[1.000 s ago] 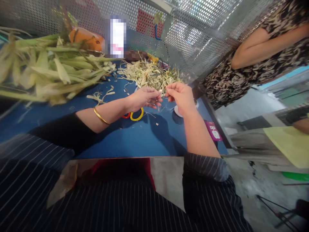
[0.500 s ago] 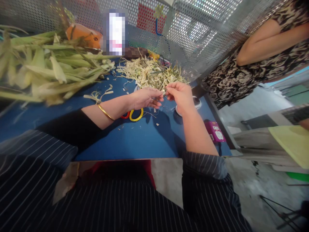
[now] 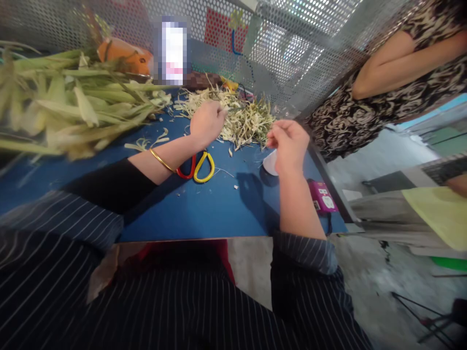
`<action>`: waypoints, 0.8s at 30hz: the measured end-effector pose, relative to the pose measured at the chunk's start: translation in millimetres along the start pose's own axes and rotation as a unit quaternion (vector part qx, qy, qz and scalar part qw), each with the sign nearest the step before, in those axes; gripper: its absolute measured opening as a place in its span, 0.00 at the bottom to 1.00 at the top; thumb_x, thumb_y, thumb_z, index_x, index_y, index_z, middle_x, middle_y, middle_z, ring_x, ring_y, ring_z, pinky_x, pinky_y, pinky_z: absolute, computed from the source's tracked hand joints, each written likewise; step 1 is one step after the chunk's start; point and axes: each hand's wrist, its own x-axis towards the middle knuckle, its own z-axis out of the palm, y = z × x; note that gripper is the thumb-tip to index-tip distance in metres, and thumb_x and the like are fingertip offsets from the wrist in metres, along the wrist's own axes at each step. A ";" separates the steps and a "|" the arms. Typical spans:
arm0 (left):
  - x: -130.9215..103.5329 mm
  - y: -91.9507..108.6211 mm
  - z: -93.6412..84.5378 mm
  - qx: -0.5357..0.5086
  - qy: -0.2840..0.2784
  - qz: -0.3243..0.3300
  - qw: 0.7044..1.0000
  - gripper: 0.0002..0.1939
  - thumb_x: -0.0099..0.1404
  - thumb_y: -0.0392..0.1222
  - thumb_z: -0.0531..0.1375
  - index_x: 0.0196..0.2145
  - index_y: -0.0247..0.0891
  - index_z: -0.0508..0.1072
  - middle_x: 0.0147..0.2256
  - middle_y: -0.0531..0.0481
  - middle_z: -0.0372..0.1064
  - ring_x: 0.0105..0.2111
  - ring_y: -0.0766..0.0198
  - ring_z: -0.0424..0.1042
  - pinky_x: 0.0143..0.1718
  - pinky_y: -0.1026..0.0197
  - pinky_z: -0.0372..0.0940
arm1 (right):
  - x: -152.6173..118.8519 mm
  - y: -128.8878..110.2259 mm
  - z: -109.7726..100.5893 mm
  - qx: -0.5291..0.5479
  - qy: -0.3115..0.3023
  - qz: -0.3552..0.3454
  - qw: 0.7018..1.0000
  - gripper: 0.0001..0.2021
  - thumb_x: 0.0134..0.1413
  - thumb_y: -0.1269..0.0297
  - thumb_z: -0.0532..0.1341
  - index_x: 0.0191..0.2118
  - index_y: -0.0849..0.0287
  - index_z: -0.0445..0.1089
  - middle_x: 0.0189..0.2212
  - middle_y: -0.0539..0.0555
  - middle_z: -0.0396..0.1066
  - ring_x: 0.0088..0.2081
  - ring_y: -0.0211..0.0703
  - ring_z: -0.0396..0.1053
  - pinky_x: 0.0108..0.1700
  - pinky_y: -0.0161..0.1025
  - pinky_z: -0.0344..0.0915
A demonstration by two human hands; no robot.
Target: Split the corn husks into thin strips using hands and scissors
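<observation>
My left hand (image 3: 207,124) is over the left side of a pile of shredded dry corn husk strips (image 3: 248,121), its fingers curled and pressed together. Strips lie right at its fingertips, but what is between them is hidden. Off the pile's right edge, my right hand (image 3: 292,143) is raised with thumb and fingers pinched; anything in that pinch is too small to make out. Below my left wrist lie scissors with one red and one yellow handle loop (image 3: 204,167), their blades mostly covered by my forearm. A white round object (image 3: 270,163) sits partly behind my right wrist.
A heap of whole corn husks (image 3: 62,107) covers the left of the blue table (image 3: 204,214). Behind it are an orange item (image 3: 124,56) and a blurred-out upright screen (image 3: 173,51). A purple box (image 3: 324,197) stands at the right edge. Another person's arm (image 3: 386,63) is beyond.
My hands were together in front of the pile; now they are apart. The left has moved up and back onto the strips, the right slightly to the right. More of the scissors' handles shows.
</observation>
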 end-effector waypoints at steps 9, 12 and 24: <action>-54.3 34.8 -13.7 -0.309 -0.357 -0.200 0.859 0.11 0.66 0.34 0.51 0.27 0.34 0.67 0.31 0.48 0.70 0.24 0.66 0.73 0.30 0.61 0.66 | -19.9 -14.9 17.1 -0.046 -0.236 0.022 0.970 0.02 0.48 0.71 0.60 0.30 0.59 0.68 0.19 0.45 0.69 0.17 0.32 0.63 0.21 0.32 0.60; -62.8 27.0 -21.8 -0.289 -0.354 -0.233 0.859 0.12 0.67 0.34 0.51 0.26 0.34 0.67 0.26 0.49 0.68 0.21 0.66 0.71 0.30 0.59 0.68 | -28.7 -13.7 21.7 -0.074 -0.251 0.008 0.965 0.02 0.50 0.70 0.59 0.32 0.58 0.68 0.20 0.45 0.68 0.19 0.33 0.65 0.24 0.33 0.63; -81.6 -8.2 -69.7 -0.083 -0.176 -0.076 0.978 0.13 0.64 0.38 0.57 0.22 0.39 0.66 0.17 0.53 0.64 0.17 0.69 0.65 0.23 0.65 0.60 | -51.4 27.0 -20.0 -0.409 -0.258 -0.090 0.871 0.09 0.55 0.67 0.56 0.37 0.58 0.73 0.30 0.53 0.76 0.31 0.43 0.71 0.39 0.41 0.64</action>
